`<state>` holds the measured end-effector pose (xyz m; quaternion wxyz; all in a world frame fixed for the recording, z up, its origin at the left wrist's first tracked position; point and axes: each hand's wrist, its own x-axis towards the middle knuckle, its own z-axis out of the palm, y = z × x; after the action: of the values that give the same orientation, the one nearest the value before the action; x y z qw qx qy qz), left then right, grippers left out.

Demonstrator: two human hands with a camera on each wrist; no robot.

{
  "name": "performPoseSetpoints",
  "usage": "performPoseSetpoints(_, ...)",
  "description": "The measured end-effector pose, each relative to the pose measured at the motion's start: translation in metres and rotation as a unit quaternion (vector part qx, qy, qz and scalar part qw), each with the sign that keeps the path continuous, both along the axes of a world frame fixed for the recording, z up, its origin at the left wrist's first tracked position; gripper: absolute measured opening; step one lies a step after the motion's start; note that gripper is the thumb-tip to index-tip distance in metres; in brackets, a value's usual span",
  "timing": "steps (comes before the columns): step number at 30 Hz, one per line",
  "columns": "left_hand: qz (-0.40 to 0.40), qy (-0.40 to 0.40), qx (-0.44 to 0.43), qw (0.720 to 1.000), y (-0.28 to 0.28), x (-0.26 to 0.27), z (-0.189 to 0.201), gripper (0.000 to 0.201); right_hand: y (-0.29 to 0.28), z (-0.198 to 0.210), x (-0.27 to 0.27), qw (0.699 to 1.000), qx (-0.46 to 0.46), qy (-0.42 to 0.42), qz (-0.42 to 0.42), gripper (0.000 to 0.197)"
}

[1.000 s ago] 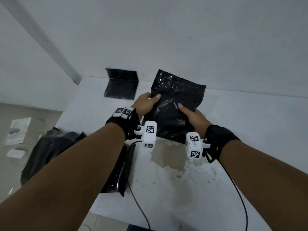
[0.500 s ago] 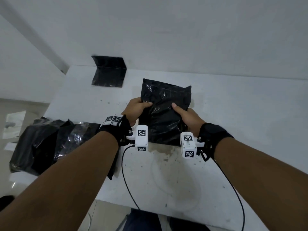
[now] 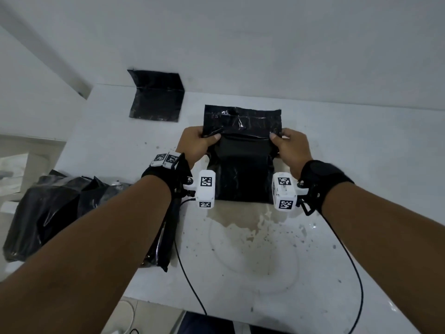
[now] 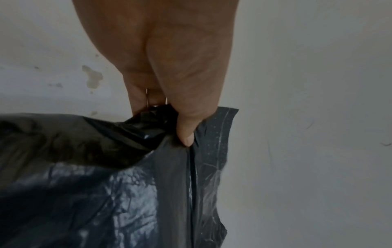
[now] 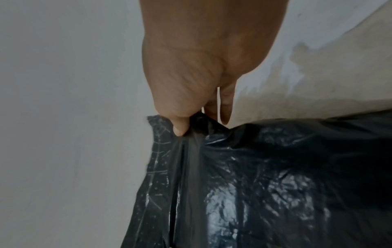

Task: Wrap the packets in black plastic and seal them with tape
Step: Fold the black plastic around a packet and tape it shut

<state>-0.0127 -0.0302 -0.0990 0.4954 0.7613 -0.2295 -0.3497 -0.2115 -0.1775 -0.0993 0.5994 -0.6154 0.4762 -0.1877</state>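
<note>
Head view, bag: my black plastic bag (image 3: 242, 174) lies on the table (image 3: 361, 165) midway along it, long axis running away from me toward the far edge, mouth at the far end.
Head view, hands: left hand (image 3: 197, 147) and right hand (image 3: 290, 147) flank the mouth, equally near.
Head view, contents: something dark shows inside; I cannot tell what.
Left wrist view, fingers: thumb and fingers (image 4: 185, 134) pinch the bag's edge.
Right wrist view, fingers: fingers (image 5: 180, 129) pinch the opposite edge.
</note>
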Motion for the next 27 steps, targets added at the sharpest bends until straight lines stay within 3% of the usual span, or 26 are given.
performPoseSetpoints(6,-0.007,0.010,-0.011,1.000,-0.013,0.020,-0.003,0.031,-0.012,-0.001,0.009,0.998,0.045,-0.020,-0.029,0.013)
performPoseSetpoints(13,-0.019,0.057,0.001,0.998,-0.023,0.029,-0.007,0.055,-0.018,-0.001,0.011,0.996,0.059,-0.010,-0.072,0.045)
performPoseSetpoints(17,-0.007,0.071,0.019,0.997,-0.030,0.034,-0.010,0.054,-0.019,-0.002,0.012,0.991,0.095,-0.024,-0.092,0.039)
performPoseSetpoints(20,0.012,0.101,0.032,0.994,-0.034,0.032,0.000,0.038,-0.022,-0.001,0.013,0.968,0.198,-0.073,-0.134,0.028)
performPoseSetpoints(22,0.026,0.140,0.037,0.989,-0.037,0.031,0.004,0.037,-0.025,0.000,0.014,0.960,0.238,-0.069,-0.129,0.038)
performPoseSetpoints(24,0.008,0.112,0.054,0.992,-0.040,0.034,0.001,0.035,-0.025,0.001,0.017,0.970,0.218,-0.037,-0.101,0.047)
performPoseSetpoints(27,-0.052,-0.013,0.091,0.994,-0.042,0.038,-0.008,0.033,-0.021,-0.006,0.020,0.984,0.155,-0.010,-0.087,0.030)
